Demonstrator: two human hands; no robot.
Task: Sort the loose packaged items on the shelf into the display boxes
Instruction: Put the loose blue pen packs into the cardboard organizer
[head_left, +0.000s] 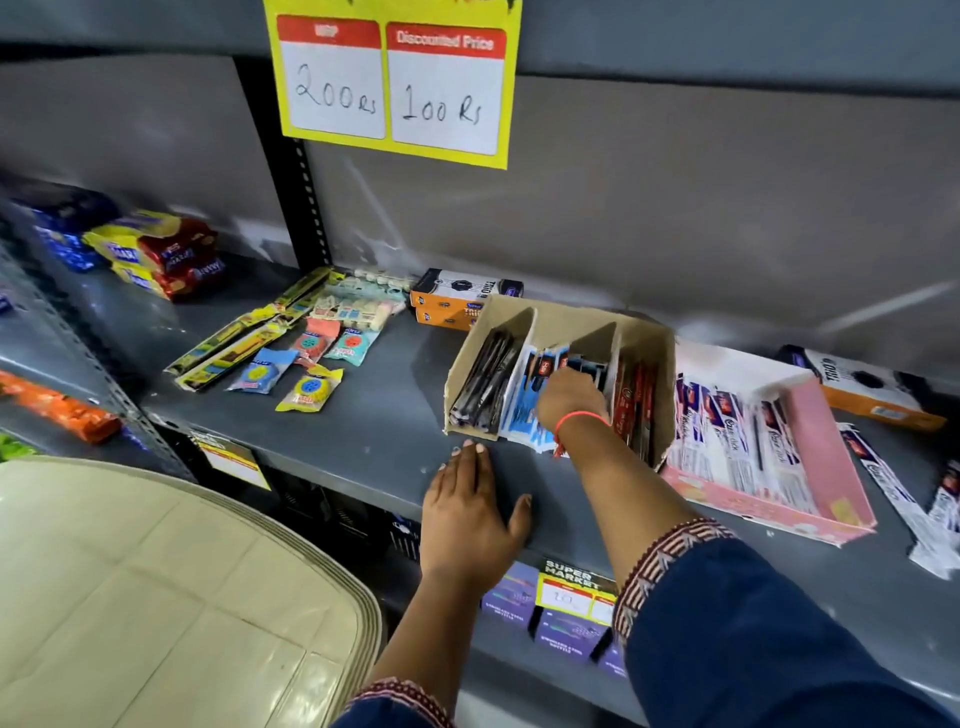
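Shelf (395, 415): grey metal, with loose packets lying on it and two display boxes to the right of centre.
Brown box (644, 338): cardboard, tilted back, split into three slots — black packs (483, 384) in the left slot, blue packs (524, 410) in the middle, red packs (636, 400) in the right.
Right hand (569, 397): reaches into the middle slot, fingers curled down among the blue packs; whether it pinches one I cannot tell, as the fingertips are hidden. A red thread (579, 418) circles the wrist.
Left hand (465, 514): flat on the front edge of the shelf, palm down, fingers spread, holding nothing, just before the brown box.
Pink box (826, 467): beside the brown box on its right, touching it; white pen packs (727, 436) stand in rows inside.
Loose packs (888, 483): white ones lie on the shelf right of the pink box, outside it.
Left pile: long yellow packs (244, 332) and small round-item packets (311, 387) scattered well left of the boxes.
Orange boxes (452, 304): stacked behind the brown box at the back wall; another (872, 389) behind the pink box.
Price sign (395, 78): yellow — hand-written "200 Rs" and "100 Rs".
Biscuit packs (161, 249): far left, at the back.
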